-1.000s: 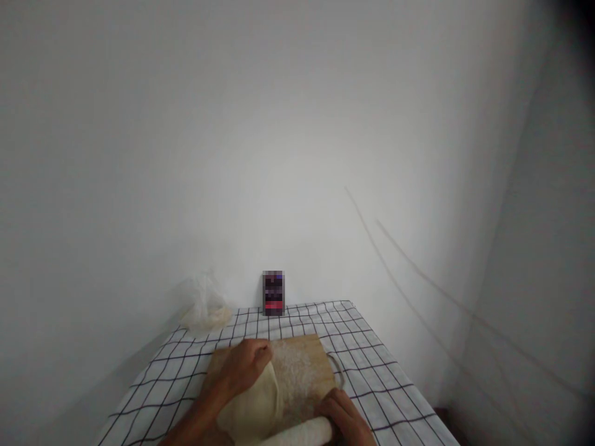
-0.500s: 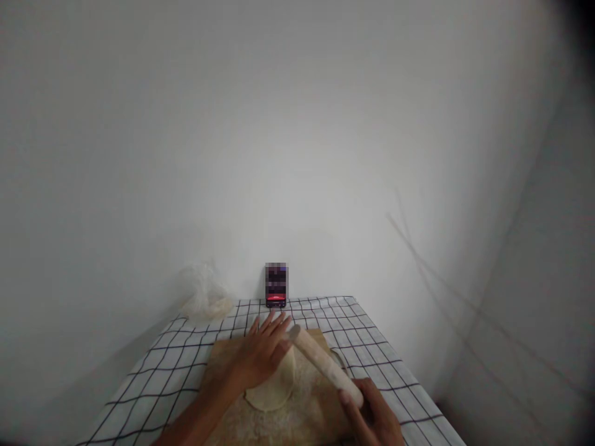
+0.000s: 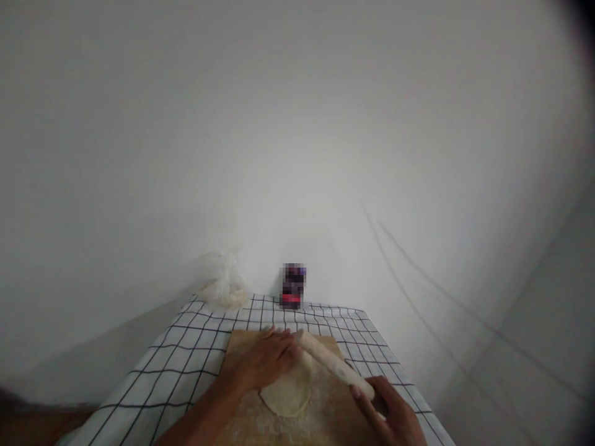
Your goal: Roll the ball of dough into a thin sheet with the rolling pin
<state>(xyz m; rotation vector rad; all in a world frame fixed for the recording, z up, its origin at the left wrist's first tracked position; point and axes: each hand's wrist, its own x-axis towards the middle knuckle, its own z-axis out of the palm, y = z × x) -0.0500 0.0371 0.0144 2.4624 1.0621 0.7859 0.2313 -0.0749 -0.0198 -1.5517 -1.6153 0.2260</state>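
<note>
Pale dough [image 3: 288, 399] lies flat on a floured wooden board [image 3: 337, 424] in the head view. The left hand [image 3: 272, 358] spreads over its upper-left part, fingers extended. The right hand [image 3: 388, 406] has its fingers gripping the near end of a slanting rolling pin [image 3: 335, 364]; a plastic bag [image 3: 226, 282] sits behind.

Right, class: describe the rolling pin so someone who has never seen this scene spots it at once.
On the checked cloth lies a wooden board. The rolling pin slants over the board's right side, near end held in the right hand. It is the only long, pale cylinder, unlike the flat, round-edged dough nearby.
</note>
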